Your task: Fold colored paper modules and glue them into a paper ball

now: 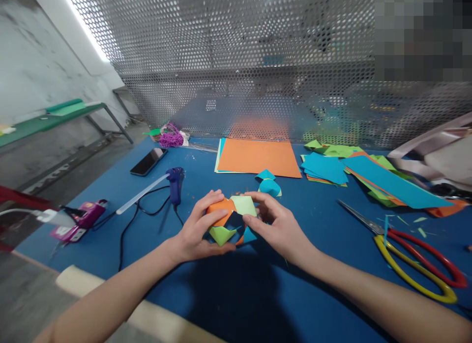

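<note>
Both my hands hold a folded paper ball (220, 234) of orange, green and blue pieces, with a dark opening facing me. My left hand (201, 230) wraps its left side, fingers over the orange part and under the green point. At the upper right, my right hand (276, 222) pinches a pale green piece (243, 204) against the ball with thumb and fingers. Whether that piece is fixed to the ball I cannot tell. Just beyond lie small blue folded pieces (270, 186) on the blue table (177, 294).
To the left are a glue gun (175, 185) with a glue stick, its cord, a purple power strip (81, 222) and a phone (149, 161). Orange sheets (260, 157) lie behind, blue cut squares (324, 168) and strips at right, with large scissors (405, 254). A perforated metal panel (236, 72) stands at the back.
</note>
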The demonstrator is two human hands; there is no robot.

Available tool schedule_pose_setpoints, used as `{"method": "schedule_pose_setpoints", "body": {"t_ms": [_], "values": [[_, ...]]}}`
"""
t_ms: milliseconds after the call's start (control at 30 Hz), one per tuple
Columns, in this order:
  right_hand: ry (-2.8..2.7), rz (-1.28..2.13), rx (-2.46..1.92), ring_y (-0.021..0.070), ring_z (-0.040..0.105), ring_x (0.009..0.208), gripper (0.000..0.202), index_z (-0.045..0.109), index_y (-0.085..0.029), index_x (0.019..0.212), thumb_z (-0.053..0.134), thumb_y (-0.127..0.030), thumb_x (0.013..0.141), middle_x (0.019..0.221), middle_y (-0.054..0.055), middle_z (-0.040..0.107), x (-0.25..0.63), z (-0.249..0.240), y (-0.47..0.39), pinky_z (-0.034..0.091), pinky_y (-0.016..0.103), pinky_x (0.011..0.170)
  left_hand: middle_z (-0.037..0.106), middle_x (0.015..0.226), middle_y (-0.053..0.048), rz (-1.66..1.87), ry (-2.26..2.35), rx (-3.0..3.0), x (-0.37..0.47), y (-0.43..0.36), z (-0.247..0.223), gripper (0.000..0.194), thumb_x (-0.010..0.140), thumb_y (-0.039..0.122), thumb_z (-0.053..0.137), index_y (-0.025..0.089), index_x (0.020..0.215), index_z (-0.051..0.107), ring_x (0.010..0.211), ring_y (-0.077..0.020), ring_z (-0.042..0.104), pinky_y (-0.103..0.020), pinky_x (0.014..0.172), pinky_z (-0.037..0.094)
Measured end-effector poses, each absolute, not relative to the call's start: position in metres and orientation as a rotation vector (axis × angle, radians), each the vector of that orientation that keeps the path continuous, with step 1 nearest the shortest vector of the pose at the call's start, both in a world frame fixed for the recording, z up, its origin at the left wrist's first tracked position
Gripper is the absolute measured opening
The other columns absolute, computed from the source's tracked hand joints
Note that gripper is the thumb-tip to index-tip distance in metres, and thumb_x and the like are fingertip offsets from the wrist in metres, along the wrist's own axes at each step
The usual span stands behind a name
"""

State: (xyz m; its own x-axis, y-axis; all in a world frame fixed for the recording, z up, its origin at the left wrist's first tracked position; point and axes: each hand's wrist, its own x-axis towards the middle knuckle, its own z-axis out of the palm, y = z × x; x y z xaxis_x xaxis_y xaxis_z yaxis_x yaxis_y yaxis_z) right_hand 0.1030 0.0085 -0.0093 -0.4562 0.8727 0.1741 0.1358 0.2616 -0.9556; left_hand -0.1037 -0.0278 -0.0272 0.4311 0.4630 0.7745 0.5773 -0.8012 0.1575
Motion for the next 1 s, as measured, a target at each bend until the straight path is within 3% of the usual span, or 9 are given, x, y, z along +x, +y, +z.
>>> {"method": "schedule_pose_setpoints", "body": {"t_ms": [167, 433, 600, 800, 1000], "values": [[-1.769, 1.233, -0.984, 0.0149, 0.058, 0.072, 0.035, 0.055, -0.020, 0.109, 0.059, -0.032, 0.077, 0.096, 0.006, 0.065, 0.1017, -0.0087, 0.0089, 0.049, 0.030, 0.064, 0.042, 0.131, -0.018, -1.324, -0.986, -2.602, -0.1035, -0.0266, -0.0281, 0.083, 0.067, 0.050, 0.071, 0.022, 0.137, 0.034, 0.124, -0.0348, 0.044, -0.056, 0.097, 0.044], [-1.663, 1.445, -1.007, 0.0105, 0.043, 0.057, 0.048, 0.049, -0.019, 0.118, 0.061, -0.035, 0.074, 0.070, -0.002, 0.053, 0.1020, -0.0049, 0.0095, 0.038, 0.025, 0.051, 0.040, 0.133, -0.017, -1.487, -1.200, -2.677, -0.1034, -0.0256, -0.0304, 0.076, 0.066, 0.037, 0.077, 0.024, 0.132, 0.041, 0.125, -0.0319, 0.042, -0.054, 0.099, 0.041], [-1.587, 1.616, -0.905, 0.0097, 0.043, 0.062, 0.064, 0.041, -0.021, 0.127, 0.065, -0.028, 0.068, 0.092, 0.003, 0.057, 0.1023, -0.0058, 0.0121, 0.041, 0.026, 0.055, 0.040, 0.134, -0.016, -1.713, -1.338, -2.750, -0.1059, -0.0238, -0.0304, 0.070, 0.067, 0.032, 0.077, 0.024, 0.129, 0.045, 0.127, -0.0324, 0.040, -0.055, 0.101, 0.038], [-1.516, 1.613, -0.865, 0.0090, 0.053, 0.070, 0.055, 0.048, -0.025, 0.122, 0.064, -0.025, 0.070, 0.131, 0.009, 0.048, 0.1025, -0.0095, 0.0172, 0.051, 0.028, 0.064, 0.046, 0.128, -0.015, -1.890, -1.415, -2.762, -0.1031, -0.0222, -0.0275, 0.063, 0.067, 0.030, 0.076, 0.023, 0.125, 0.050, 0.124, -0.0296, 0.042, -0.053, 0.101, 0.038], [-1.689, 1.498, -0.786, 0.0143, 0.061, 0.087, 0.053, 0.049, -0.029, 0.126, 0.064, -0.026, 0.075, 0.138, 0.008, 0.043, 0.1078, -0.0098, 0.0150, 0.056, 0.029, 0.068, 0.047, 0.127, -0.014, -1.992, -1.470, -2.691, -0.1016, -0.0223, -0.0260, 0.056, 0.070, 0.026, 0.074, 0.022, 0.121, 0.052, 0.122, -0.0280, 0.046, -0.049, 0.099, 0.042]]}}
